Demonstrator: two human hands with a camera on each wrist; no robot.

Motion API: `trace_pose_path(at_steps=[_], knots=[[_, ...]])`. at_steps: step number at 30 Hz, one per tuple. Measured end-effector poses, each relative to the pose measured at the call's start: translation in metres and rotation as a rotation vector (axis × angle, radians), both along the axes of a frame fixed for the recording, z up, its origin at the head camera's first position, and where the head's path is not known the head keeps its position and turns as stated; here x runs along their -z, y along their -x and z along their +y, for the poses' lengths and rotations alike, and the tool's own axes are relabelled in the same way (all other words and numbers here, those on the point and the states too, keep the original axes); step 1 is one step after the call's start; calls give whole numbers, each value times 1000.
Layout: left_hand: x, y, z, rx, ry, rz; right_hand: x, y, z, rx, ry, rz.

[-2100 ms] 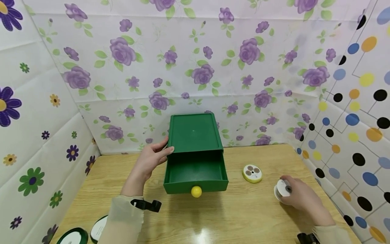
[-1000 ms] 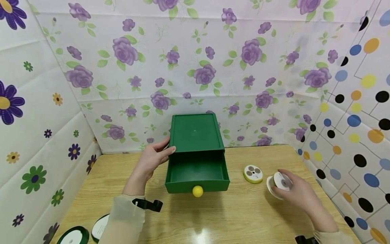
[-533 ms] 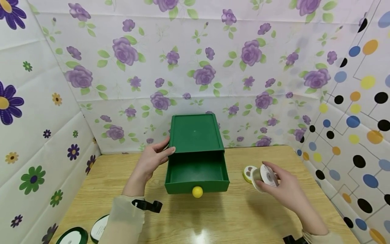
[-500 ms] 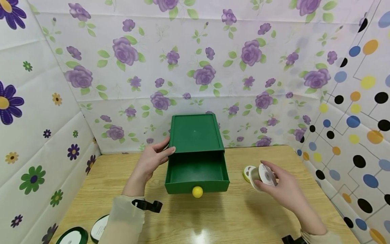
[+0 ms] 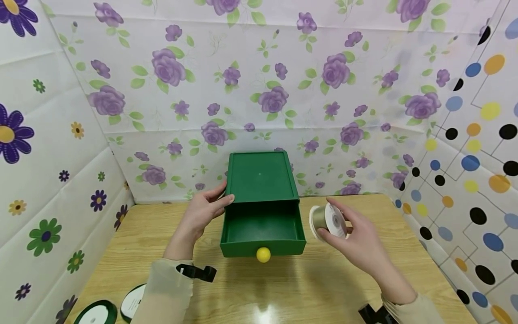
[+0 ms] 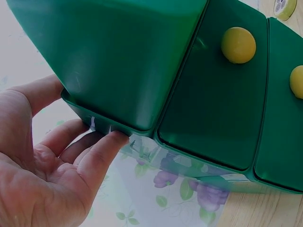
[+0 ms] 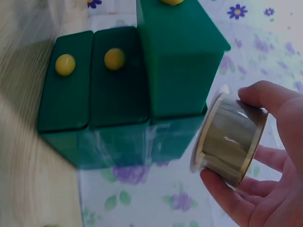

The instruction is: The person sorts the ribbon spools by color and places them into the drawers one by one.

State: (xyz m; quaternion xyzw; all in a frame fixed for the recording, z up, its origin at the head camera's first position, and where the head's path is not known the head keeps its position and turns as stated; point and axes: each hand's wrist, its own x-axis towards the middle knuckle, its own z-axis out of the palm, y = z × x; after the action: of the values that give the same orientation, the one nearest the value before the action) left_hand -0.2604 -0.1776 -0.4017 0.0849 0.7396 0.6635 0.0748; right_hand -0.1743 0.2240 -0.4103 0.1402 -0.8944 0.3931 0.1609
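A green drawer cabinet [image 5: 261, 176] stands at the back of the table, its top drawer [image 5: 263, 248] pulled out and the inside bare. My left hand [image 5: 204, 211] touches the cabinet's left side with extended fingers, thumb at the top front corner. To the right of the drawer, my right hand [image 5: 358, 234] holds a spool of olive ribbon [image 5: 319, 218] with white flanges, raised above the table and tilted. The right wrist view shows thumb and fingers around the ribbon spool [image 7: 229, 137]. Two lower drawers [image 6: 213, 90] with yellow knobs are closed.
Two dark green-rimmed round spools [image 5: 97, 312] lie at the table's front left, one partly behind the left sleeve. A lime-edged round disc [image 6: 285, 8] lies on the table, hidden in the head view. Patterned cloth walls [image 5: 263, 90] close off the back and sides.
My right hand has lifted the ribbon spool from the table's right side and carried it left toward the drawer, passing over the lime-edged disc. My left hand stays on the cabinet.
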Motion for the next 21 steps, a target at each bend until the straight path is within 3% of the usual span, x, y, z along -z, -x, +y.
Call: trace_pose_path(at_steps=[6, 11, 16, 21], knots=[[0, 0, 0, -4, 5, 0, -18, 3, -17, -38, 12, 67], [0, 1, 0, -4, -1, -2, -29, 7, -33, -140, 9, 121], [0, 0, -1, -4, -9, -8, -34, 10, -47, -212, 27, 129], [-1, 0, 0, -3, -5, -8, -38, 12, -56, -228, 21, 109]])
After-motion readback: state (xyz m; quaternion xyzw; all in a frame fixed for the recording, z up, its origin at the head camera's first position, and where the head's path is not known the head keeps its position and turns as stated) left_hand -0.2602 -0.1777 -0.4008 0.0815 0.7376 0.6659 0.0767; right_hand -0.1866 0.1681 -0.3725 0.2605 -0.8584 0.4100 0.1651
